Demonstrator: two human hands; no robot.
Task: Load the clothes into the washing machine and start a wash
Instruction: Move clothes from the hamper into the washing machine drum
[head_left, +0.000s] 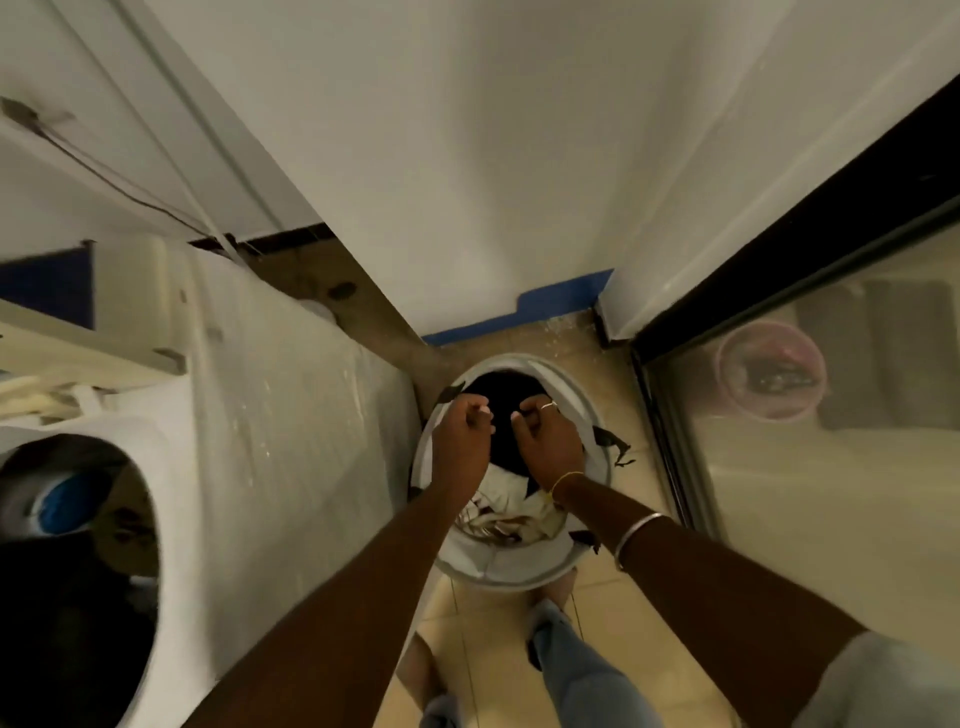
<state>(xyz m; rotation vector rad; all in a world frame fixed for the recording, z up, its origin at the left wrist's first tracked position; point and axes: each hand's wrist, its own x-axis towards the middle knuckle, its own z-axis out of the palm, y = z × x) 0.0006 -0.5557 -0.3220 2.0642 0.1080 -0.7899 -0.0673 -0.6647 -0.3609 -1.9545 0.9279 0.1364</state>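
Note:
A round white laundry basket (574, 395) stands on the tiled floor below me, with light and dark clothes (501, 512) in it. Both my hands reach down into it. My left hand (464, 434) and my right hand (545, 439) are closed side by side on a black garment (504, 410) at the top of the pile. The white washing machine (270, 415) stands to the left, its round opening (78, 561) showing at the lower left with dark and blue items inside.
A white wall rises ahead, with blue tape (550, 306) at its foot. A dark-framed glass door (831, 395) runs along the right, a pink bowl (769, 369) showing in it. My legs in jeans (571, 665) stand on the tiles.

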